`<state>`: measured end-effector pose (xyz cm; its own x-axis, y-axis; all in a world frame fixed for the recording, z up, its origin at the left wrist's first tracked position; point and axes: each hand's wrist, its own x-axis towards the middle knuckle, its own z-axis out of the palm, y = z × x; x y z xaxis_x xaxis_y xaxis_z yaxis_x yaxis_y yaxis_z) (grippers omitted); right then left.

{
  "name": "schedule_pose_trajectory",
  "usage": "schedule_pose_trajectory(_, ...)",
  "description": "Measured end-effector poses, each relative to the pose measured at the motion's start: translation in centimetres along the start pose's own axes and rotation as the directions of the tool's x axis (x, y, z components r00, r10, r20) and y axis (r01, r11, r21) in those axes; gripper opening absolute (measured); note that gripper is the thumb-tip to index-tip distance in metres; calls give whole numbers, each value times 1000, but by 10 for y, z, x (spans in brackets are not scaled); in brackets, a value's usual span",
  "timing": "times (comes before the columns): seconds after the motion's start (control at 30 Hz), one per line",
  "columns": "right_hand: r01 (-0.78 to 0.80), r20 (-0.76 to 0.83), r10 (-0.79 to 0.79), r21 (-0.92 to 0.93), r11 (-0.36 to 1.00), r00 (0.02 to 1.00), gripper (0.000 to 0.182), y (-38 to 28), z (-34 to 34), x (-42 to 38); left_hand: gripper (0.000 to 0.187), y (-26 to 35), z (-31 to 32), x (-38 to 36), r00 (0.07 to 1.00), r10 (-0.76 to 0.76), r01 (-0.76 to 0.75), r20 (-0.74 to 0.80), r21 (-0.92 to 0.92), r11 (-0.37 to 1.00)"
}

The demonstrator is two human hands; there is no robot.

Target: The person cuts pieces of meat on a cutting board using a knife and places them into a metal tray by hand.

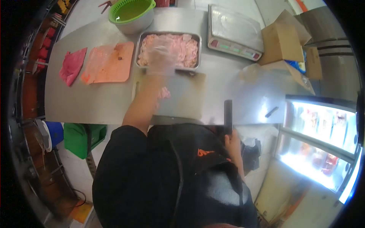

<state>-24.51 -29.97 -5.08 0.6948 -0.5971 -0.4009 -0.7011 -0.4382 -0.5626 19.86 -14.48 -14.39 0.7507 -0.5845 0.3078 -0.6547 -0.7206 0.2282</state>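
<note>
My left hand (161, 57), in a clear plastic glove, reaches over a metal tray (200, 53) filled with pale pink raw meat pieces (187, 47). Motion blurs its fingers, so their closure does not show. Under that forearm lies a whitish cutting board (186, 100), with a small scrap of raw meat (164, 92) on it. At the table's front edge, my right hand (233, 142) grips a cleaver (228, 114) by its handle. The dark, square-ended blade points away from me, over the steel.
On the steel table (216, 83) are an orange cutting board (108, 66), a pink cloth (72, 66), a green colander in a bowl (133, 19), a scale (235, 32), an open cardboard box (281, 41) and a small dark object (272, 111). A lit display fridge (319, 133) stands at right.
</note>
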Motion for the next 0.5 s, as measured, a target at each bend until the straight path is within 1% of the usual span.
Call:
schedule_pose_trajectory(0.03, 18, -15, -18, -31, 999, 1000, 21, -1, 0, -1, 27, -20, -11, -16, 995, 72, -74, -63, -25, 997)
schedule_pose_trajectory(0.07, -5, 12, 6, -31, 1000, 1000, 20, -2, -1, 0, 20, -40, -23, -33, 982, 144, -150, -125, -41, 988)
schedule_pose_trajectory(0.1, 6, 28, -5, -25, 1000, 1000, 20, -4, -2, 0, 17, -48, -39, -51, 929, 229, -252, -290, -46, 967)
schedule_pose_trajectory(0.13, 22, 40, -21, -17, 1000, 999, 21, -5, -2, 2, 15, -55, -54, -70, 842, 305, -348, -444, -16, 937)
schedule_pose_trajectory(0.17, 37, 51, -39, 34, 999, 998, 22, 4, 3, 6, 16, -59, -64, -87, 962, 52, -114, -267, -223, 968)
schedule_pose_trajectory(0.2, 59, 53, -59, 14, 998, 997, 24, 8, 7, 9, 17, -60, -73, -100, 982, -188, 162, -36, -365, 917)
schedule_pose_trajectory(0.23, 82, 62, -81, -6, 997, 995, 25, 7, 8, 11, 17, -58, -84, -108, 983, -181, 162, -21, -353, 921)
schedule_pose_trajectory(0.27, 106, 72, -104, -27, 994, 992, 25, 2, 8, 14, 20, -57, -96, -114, 956, -242, 273, 167, -198, 942)
schedule_pose_trajectory(0.3, 133, 81, -132, -3, 991, 988, 24, -3, 8, 15, 23, -56, -104, -119, 887, -321, 348, 333, -22, 937)
schedule_pose_trajectory(0.33, 182, 81, -180, -10, 983, 980, 22, -6, 7, 18, 23, -58, -104, -126, 884, -320, 345, 341, -12, 939)
schedule_pose_trajectory(0.4, 322, -55, -321, 21, 946, 945, 21, -10, 11, 21, 29, -68, -93, -145, 790, -439, 368, 428, 241, 898)
schedule_pose_trajectory(0.43, 317, -55, -315, 31, 948, 947, 21, -14, 11, 26, 29, -85, -69, -169, 790, -436, 361, 431, 249, 899)
schedule_pose_trajectory(0.47, 241, -11, -241, -12, 971, 971, 21, -19, 11, 32, 33, -110, -34, -204, 769, -502, 570, 396, -69, 819)
schedule_pose_trajectory(0.5, 163, 29, -162, -59, 985, 986, 22, -21, 13, 36, 37, -104, -37, -208, 728, -567, 685, 385, -383, 620)
